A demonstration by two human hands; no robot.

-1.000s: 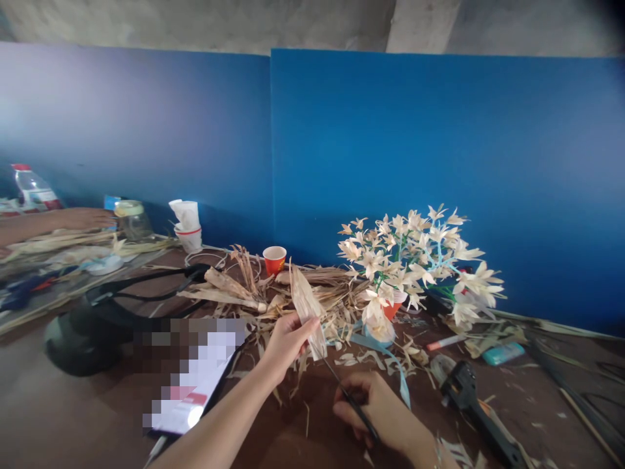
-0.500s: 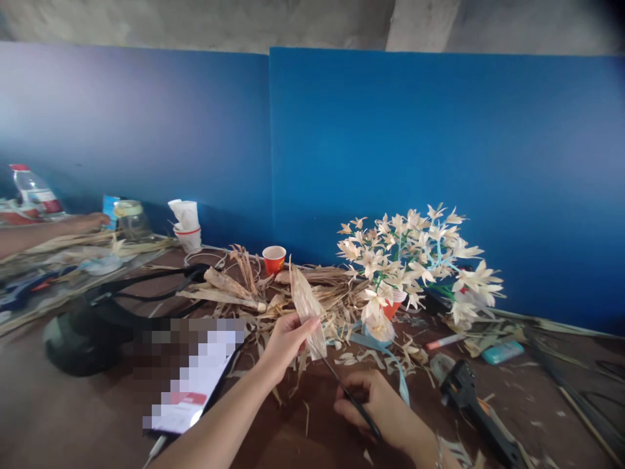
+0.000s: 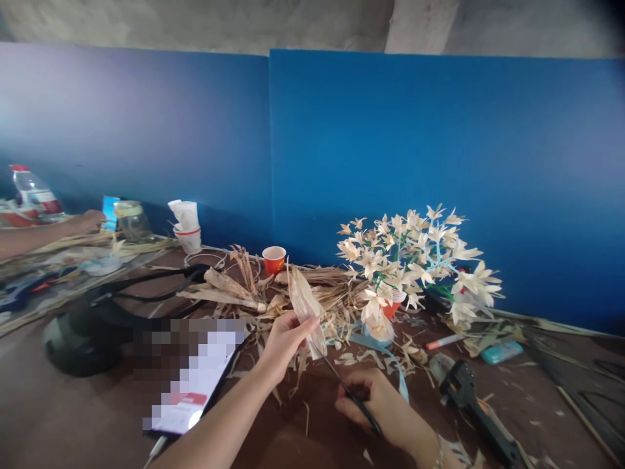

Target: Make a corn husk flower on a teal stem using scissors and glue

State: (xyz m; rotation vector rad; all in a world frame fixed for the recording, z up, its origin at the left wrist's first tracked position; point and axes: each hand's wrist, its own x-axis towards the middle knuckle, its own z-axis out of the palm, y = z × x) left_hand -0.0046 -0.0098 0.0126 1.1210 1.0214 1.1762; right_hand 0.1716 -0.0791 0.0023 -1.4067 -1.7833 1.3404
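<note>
Dried husk [image 3: 303, 292] is the thing here, held up over the worktop [image 3: 278, 446] in front of a messy heap of husk scraps [image 3: 342, 277]. Left hand [image 3: 286, 340] has its lower part pinched between thumb and fingers; right hand [image 3: 374, 394] is curled around a slim dark tool [image 3: 362, 412] (scissors maybe, can't really tell) aimed at the bottom end. Can't tell if the tip touches or stops just short.

What I'd worry about: the stuff looks thin and papery, so a slip of the tip or too hard a tug could split it along the grain. The left fingers are near too, so a slip might nick one.

Containers: the red paper cup [image 3: 274, 262] at the back is open on top, can't make out anything inside. White cup [image 3: 188, 241] has crumpled white stuff poking out. Orange-red pot [image 3: 393, 305] seems to hold the pale flowers [image 3: 415, 251], though blooms hide most of it. Lidded jar [image 3: 134, 223] way left: contents too blurry.
</note>
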